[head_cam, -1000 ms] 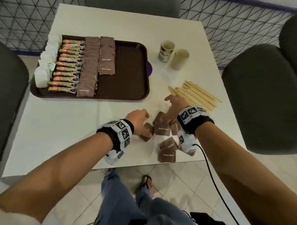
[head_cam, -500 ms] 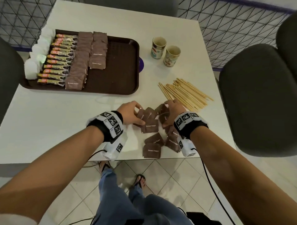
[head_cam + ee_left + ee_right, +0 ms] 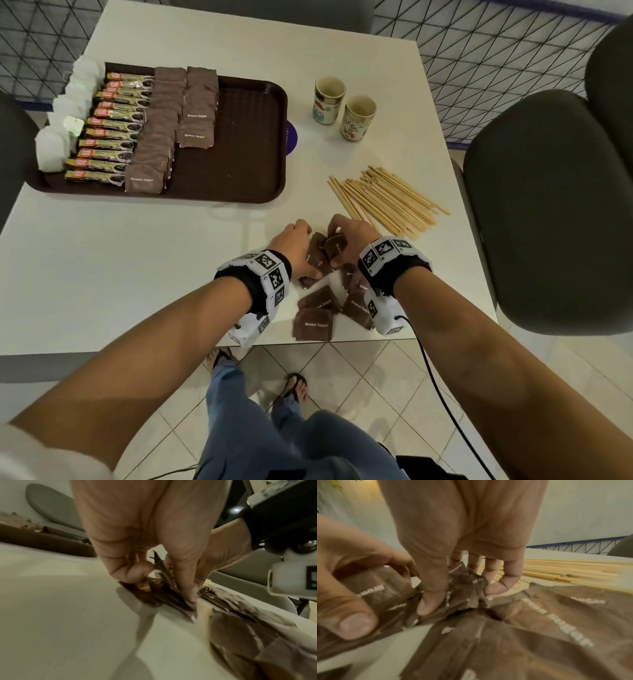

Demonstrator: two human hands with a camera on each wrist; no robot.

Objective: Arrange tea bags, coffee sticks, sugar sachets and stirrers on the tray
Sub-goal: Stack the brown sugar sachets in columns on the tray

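Both hands' grip (image 3: 320,245) around sugar sachets (image 3: 317,258)

Lighting is soft and fairly dim indoors, with faint glare on the pale table (image 3: 144,260) in the head view. Straight edges are bent by wide-angle distortion near the frame borders. Both wrist views are smeared by motion blur, tinted yellowish, and a soft shadow is cast under the left hand (image 3: 137,536).

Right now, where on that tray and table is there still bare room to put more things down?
The tray's right part, beside the shorter row of sugar sachets, is bare. So is the table in front of the tray. It is crowded around both hands, among loose sachets, and at the stirrers and cups.
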